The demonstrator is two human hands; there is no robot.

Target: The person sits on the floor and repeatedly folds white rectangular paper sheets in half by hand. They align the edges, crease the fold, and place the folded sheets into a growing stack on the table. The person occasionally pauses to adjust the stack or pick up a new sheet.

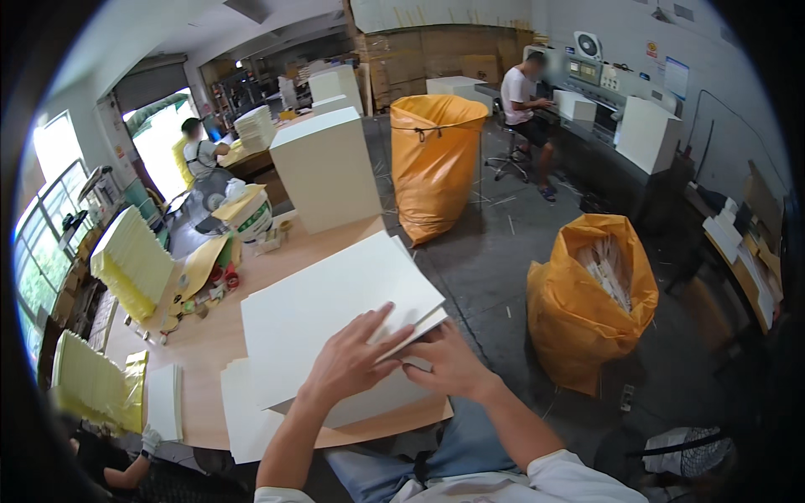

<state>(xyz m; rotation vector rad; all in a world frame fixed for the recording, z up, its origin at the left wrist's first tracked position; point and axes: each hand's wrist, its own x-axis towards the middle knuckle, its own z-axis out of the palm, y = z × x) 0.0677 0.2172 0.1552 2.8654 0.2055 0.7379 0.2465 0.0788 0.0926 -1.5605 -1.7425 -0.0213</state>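
Note:
A large white sheet [323, 314] of paper or card lies at a slant over other white sheets on the wooden table in front of me. My left hand [356, 352] rests on top near its right corner, fingers stretched and somewhat apart. At that same corner, my right hand [449, 362] has its fingers bent around the edge of the sheets, which part slightly there. How many layers it grips is hidden. More white sheets [245, 411] stick out below, at the table's near edge.
A tall white stack [327, 172] stands at the table's back. Left are yellow-edged stacks [134, 260], small tools, a white bucket [247, 214] and a gloved co-worker's hand [151, 440]. Orange sacks [432, 168] stand on the floor, one holding scraps [605, 272]. Two other people sit farther back.

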